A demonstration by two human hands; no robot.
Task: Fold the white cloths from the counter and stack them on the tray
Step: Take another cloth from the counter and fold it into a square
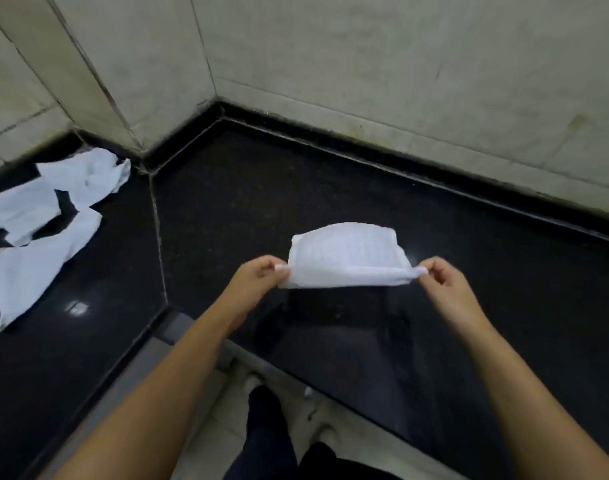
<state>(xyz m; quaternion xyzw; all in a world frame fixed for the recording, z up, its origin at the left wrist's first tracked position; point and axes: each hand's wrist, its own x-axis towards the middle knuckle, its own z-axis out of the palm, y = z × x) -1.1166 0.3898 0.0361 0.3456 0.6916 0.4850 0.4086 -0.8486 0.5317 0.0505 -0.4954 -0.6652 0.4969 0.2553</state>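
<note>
I hold the cloth (344, 256) just above the counter (261, 216): left hand (261, 275) and right hand (441, 278) each pinch a near corner. Thin, limp, light; grip corners, keep taut. Pile (43, 220) waits far left. No tray visible.

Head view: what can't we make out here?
- Tray: nowhere in the head view, so no stack count.
- Loose cloths on the counter: left edge cuts the pile; count unclear.
- Held cloth, pinched by left hand and right hand: layer count hidden by its own fold.
- Shoes: blocked by the counter's edge and legs.
</note>
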